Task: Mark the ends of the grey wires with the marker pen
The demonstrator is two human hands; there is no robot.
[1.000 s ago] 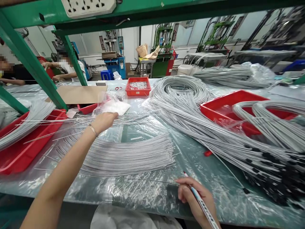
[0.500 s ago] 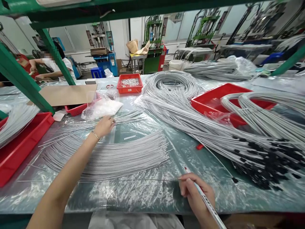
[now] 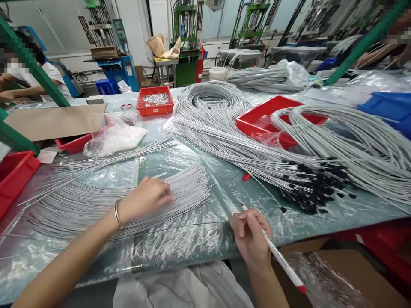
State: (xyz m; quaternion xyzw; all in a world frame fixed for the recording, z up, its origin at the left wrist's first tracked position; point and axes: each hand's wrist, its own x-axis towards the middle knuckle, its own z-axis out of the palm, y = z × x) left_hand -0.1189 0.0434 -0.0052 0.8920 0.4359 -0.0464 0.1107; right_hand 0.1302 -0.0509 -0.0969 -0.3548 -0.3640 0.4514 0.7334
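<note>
My left hand (image 3: 149, 199), blurred by motion, is over the fanned bundle of thin grey wires (image 3: 192, 188). Its fingers are curled; whether anything is between them is hidden. In my right hand (image 3: 252, 235) is a white marker pen (image 3: 281, 256) with a red tip pointing up and away and a red end toward me. One single wire (image 3: 195, 224) runs across the plastic-covered table (image 3: 180, 248) toward my right fingertips; I cannot tell if they pinch it. Behind the fan lies a smaller bunch of wires (image 3: 128, 159).
A thick wire bundle with black ends (image 3: 314, 188) lies to the right, beside a red tray (image 3: 272, 105). At the back are a red bin of small metal parts (image 3: 155, 110) and a clear bag of white material (image 3: 115, 139). Green posts (image 3: 362, 47) frame the table.
My left hand has moved from the rear wire bunch toward me and right, over the fanned wires. My right hand still holds the marker pen. The view has shifted to the right.
</note>
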